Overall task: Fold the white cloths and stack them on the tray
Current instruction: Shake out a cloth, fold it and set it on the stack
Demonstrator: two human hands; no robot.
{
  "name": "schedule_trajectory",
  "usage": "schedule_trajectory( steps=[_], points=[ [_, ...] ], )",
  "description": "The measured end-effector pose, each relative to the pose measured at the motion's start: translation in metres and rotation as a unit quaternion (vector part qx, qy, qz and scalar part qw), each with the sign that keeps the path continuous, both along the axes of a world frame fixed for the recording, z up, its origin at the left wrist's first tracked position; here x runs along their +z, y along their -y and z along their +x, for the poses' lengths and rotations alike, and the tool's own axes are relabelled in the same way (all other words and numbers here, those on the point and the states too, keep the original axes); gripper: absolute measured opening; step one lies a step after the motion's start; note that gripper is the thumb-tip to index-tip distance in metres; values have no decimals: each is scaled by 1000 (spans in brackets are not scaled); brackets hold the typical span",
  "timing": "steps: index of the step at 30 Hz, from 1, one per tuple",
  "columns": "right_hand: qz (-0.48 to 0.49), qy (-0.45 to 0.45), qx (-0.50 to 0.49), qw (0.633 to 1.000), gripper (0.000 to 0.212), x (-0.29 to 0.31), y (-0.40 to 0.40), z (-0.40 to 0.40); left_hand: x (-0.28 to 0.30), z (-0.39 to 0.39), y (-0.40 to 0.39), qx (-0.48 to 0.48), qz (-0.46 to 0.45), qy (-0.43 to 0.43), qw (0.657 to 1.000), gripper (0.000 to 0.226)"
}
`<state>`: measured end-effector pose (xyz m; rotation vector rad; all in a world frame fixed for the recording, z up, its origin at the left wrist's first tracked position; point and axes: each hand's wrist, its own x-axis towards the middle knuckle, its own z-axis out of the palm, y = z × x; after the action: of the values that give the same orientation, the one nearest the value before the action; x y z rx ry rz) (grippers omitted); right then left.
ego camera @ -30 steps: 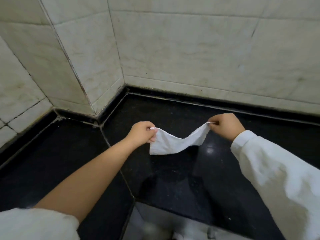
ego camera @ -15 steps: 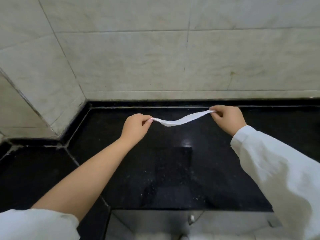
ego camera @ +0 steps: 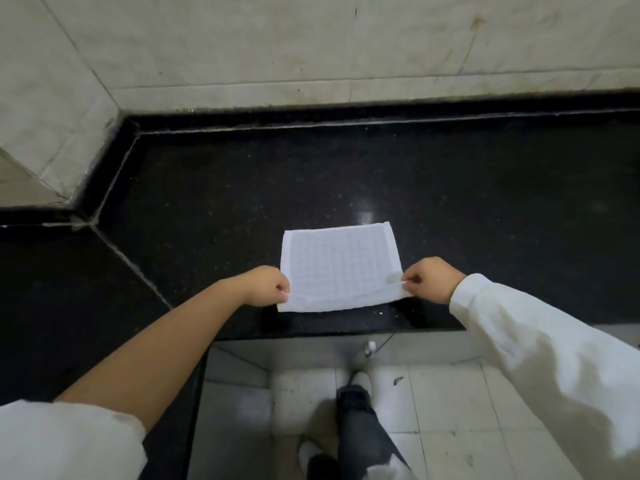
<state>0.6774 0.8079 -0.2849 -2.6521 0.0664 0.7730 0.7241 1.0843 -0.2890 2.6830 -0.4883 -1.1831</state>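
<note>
A white waffle-textured cloth point(ego camera: 341, 266) lies spread flat on the black stone counter point(ego camera: 346, 174), near its front edge. My left hand point(ego camera: 268, 285) pinches the cloth's near left corner. My right hand point(ego camera: 431, 280) pinches the near right corner, with that edge lifted slightly off the counter. The far edge of the cloth rests on the stone. No tray is in view.
Pale tiled walls point(ego camera: 311, 46) close the counter at the back and the left, where the counter angles round a corner. Below the front edge I see a tiled floor point(ego camera: 433, 410), my dark trouser leg point(ego camera: 360, 427) and white shoes.
The cloth hung stretched in the air between both hands; now it is laid flat on the counter close to the front edge. The view has tilted down and shows the floor.
</note>
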Motion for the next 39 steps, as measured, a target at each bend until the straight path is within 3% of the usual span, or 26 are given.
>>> schedule_trajectory(
  steps=[5, 9, 18, 23, 28, 32, 37, 39],
  points=[
    [9, 38, -35, 999, 30, -10, 8, 49, -19, 34, 7, 132, -52, 110, 984, 25],
    [-3, 57, -55, 997, 31, -21, 5, 86, -27, 57, 16, 178, -38, 173, 968, 34],
    [-22, 93, -78, 992, 30, -49, 7, 125, -39, 95, 27, 117, 19, 247, 962, 23],
    [-48, 116, 0, 992, 30, -55, 8, 127, -48, 97, 25, 41, 25, 252, 967, 21],
    [-126, 74, 100, 984, 32, -46, 2, 130, -49, 90, 22, -119, 101, 259, 953, 35],
    [-186, 42, 150, 970, 30, -35, -6, 132, -51, 88, 23, -142, 110, 259, 949, 39],
    [-142, 52, 104, 983, 6, -7, -7, 143, -33, 99, 20, -166, 129, 272, 939, 37],
    [-110, 88, 78, 987, 20, 5, -5, 148, -16, 113, 15, -171, 122, 328, 921, 29]
  ],
)
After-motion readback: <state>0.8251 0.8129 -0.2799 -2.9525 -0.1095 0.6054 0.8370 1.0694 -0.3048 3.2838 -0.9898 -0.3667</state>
